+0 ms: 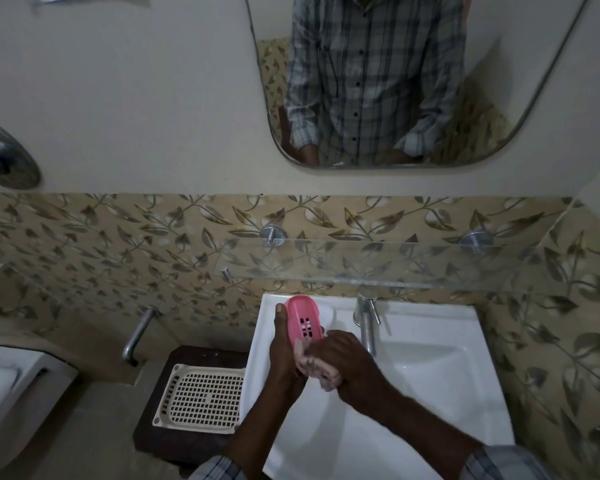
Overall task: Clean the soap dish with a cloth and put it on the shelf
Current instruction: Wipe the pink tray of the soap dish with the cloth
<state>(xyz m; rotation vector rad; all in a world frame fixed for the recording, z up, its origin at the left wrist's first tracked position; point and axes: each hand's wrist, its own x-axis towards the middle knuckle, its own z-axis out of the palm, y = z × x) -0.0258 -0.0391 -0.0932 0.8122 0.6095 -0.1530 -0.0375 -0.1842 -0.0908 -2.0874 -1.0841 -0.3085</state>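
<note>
Gripping soap dish with left hand fingers | right hand fingers clamp cloth | over sink

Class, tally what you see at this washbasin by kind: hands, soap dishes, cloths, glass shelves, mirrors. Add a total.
2 hands: left hand, right hand
1 soap dish
1 cloth
1 glass shelf
1 mirror
Total: 6

The right hand hides most of the blurred cloth.
</note>
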